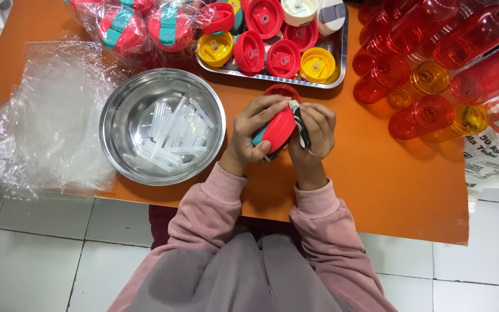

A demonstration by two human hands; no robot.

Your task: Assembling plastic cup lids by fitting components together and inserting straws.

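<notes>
Red lid [278,130] (one) gripped between left hand [252,133] and right hand [316,136].

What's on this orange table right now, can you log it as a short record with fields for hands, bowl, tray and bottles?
hands: left hand and right hand together hold a red lid with a teal part
bowl: steel bowl left of the hands, holding clear straws
tray: metal tray with red, yellow and white lids
bottles: red and yellow bottles lying at right
left edge: clear plastic bags
</notes>
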